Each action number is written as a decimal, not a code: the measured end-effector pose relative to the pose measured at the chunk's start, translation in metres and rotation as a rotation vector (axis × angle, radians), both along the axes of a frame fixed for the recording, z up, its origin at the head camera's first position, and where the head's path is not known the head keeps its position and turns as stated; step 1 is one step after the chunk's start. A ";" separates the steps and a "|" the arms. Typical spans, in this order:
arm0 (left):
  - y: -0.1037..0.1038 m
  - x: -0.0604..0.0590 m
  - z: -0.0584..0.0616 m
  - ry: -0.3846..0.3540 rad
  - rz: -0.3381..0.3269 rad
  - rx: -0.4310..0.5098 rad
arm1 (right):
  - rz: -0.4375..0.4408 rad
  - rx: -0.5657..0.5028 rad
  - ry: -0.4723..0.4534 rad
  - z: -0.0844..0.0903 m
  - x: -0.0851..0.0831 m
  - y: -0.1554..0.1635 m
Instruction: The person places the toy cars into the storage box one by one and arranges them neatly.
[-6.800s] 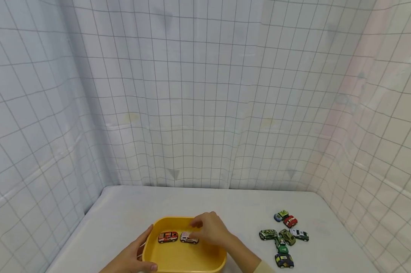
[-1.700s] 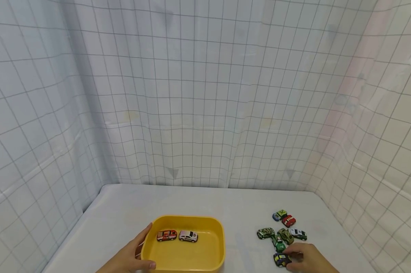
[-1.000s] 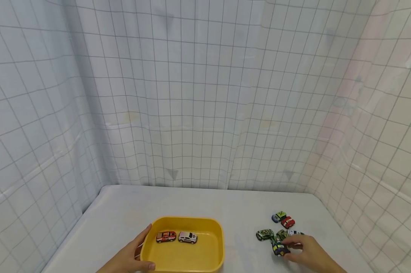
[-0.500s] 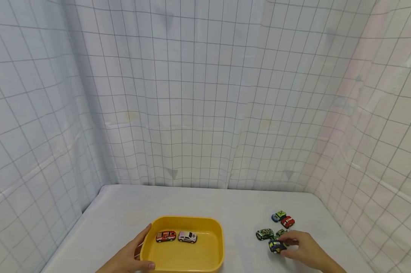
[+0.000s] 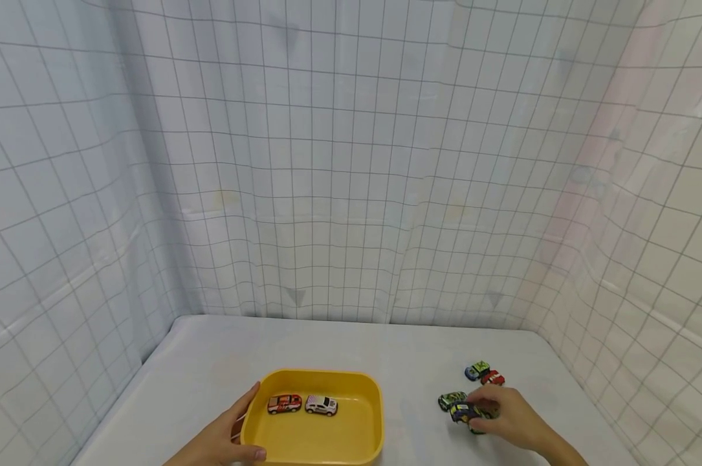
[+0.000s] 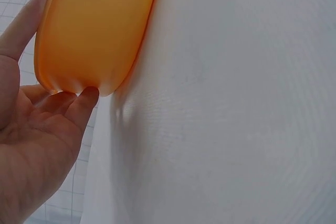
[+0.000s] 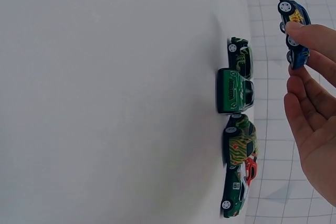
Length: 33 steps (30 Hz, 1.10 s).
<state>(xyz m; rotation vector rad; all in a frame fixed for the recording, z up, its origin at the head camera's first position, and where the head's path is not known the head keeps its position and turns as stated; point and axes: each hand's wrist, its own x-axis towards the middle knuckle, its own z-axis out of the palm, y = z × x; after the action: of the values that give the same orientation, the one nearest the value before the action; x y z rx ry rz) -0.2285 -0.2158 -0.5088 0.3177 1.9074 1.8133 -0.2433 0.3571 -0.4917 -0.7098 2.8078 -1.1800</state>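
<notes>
While a blue-and-yellow toy car (image 5: 462,412) is pinched above the tabletop (image 5: 409,356) by fingers of the right hand (image 5: 515,417), yellow tray (image 5: 316,441) gripped at left wall by left hand (image 5: 218,437), orange-red car (image 5: 284,404) and white car (image 5: 321,405) contained.

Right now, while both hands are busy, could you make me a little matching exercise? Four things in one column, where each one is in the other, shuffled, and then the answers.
Things:
1. Left hand
2. Dark blue toy car
3. Orange toy car
4. Red toy car

Places:
A. Inside the yellow tray, beside a white toy car
B. On the white table, outside the tray
C. At the tray's side, gripping it
D. Above the table, pinched in the right hand

Right pairs: 1-C, 2-D, 3-A, 4-B.
</notes>
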 end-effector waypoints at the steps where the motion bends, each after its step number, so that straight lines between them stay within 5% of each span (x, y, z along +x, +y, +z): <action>1: 0.000 0.000 0.000 0.001 0.001 -0.002 | 0.002 -0.003 0.006 0.001 -0.001 -0.001; 10: -0.001 -0.001 -0.001 0.004 -0.005 0.006 | 0.021 -0.027 -0.050 0.009 -0.009 -0.019; 33: 0.001 0.002 0.002 -0.024 0.019 0.021 | -0.013 0.016 0.099 0.014 -0.025 -0.073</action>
<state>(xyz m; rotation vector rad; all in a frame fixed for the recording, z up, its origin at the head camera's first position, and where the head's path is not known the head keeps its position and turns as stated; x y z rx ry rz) -0.2267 -0.2144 -0.5072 0.2846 1.8815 1.8425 -0.2688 0.2846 -0.4777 -0.7706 2.9024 -1.1541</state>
